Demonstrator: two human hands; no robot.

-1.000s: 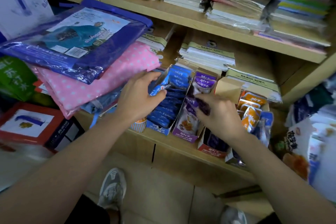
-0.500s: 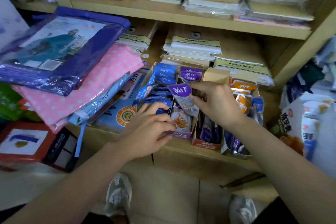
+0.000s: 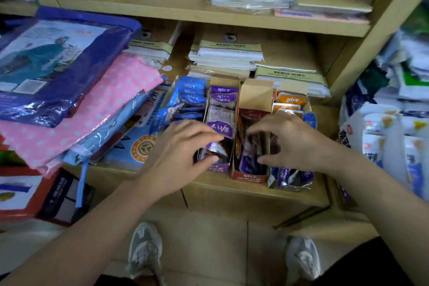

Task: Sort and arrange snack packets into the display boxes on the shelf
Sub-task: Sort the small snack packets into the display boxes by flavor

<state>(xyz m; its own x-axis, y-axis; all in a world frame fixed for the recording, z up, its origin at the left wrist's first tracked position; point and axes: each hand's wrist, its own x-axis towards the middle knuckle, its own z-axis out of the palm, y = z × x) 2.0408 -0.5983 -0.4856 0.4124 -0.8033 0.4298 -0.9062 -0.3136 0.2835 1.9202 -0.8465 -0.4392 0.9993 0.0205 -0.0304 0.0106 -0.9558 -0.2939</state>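
Middle of the frame, lower shelf (image 3: 209, 189): display boxes (image 3: 256, 93) stand side by side at the front edge, touching one another.
Blue packets (image 3: 189, 94): leftmost row, overlapping. Each bears a white brush-style Chinese logo, upside down from this view.
Purple box (image 3: 224, 81): next to the right, brown flap raised at the back. Purple packets (image 3: 224, 90) with the same white logo fill it.
Red box (image 3: 249, 177): third along. White Chinese lettering on its front is too blurred to read, and dark packets (image 3: 253, 146) stand inside.
Orange packets (image 3: 291, 100): rightmost row, same logo.
Left hand (image 3: 183, 148): grip curled, fingers and thumb pinching a silvery packet (image 3: 216, 150) at the front of the purple box.
Right hand (image 3: 297, 141): grip curled, fingertips and thumb closed on the dark packets in the red box.
Left of the frame: pink dotted package (image 3: 92, 111) lies under a blue-purple package (image 3: 58, 65) printed with a raincoat picture.
Behind the boxes: paper pads (image 3: 227, 53) with pale green printed bands, wording unreadable.
Bottom of the frame: grey shoes (image 3: 144, 251) on the floor.
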